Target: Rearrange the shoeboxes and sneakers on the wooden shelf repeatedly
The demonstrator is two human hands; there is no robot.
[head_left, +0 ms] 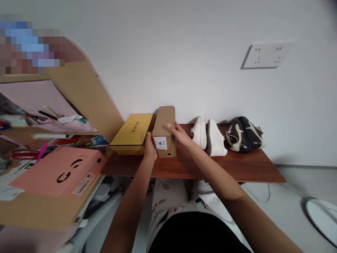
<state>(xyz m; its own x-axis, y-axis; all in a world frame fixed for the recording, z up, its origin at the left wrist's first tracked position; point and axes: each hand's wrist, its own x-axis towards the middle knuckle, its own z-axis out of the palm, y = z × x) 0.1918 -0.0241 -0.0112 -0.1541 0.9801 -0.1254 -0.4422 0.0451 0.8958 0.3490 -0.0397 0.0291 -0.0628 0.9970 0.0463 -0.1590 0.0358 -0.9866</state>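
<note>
1. Grip: left hand (150, 146) and right hand (180, 134) press opposite sides of a narrow tan cardboard box (165, 121), centre frame, presumably to steady it; its white paper label (160, 143) is illegible.
2. Yellow rectangular box (129, 131), left of centre: "MMOK".
3. White lace-up shoes (216, 138), right of centre: paired, apparently for neatness.

Near the frame's centre, the left hand (150, 147) and right hand (181, 134) hold a brown box (165, 121) from both sides, just beside a yellow box (133, 131) on the wooden tabletop (252, 167). Right of centre stand white shoes (216, 137) and black shoes (240, 135); a pink box (52, 172) lies lower left.
</note>
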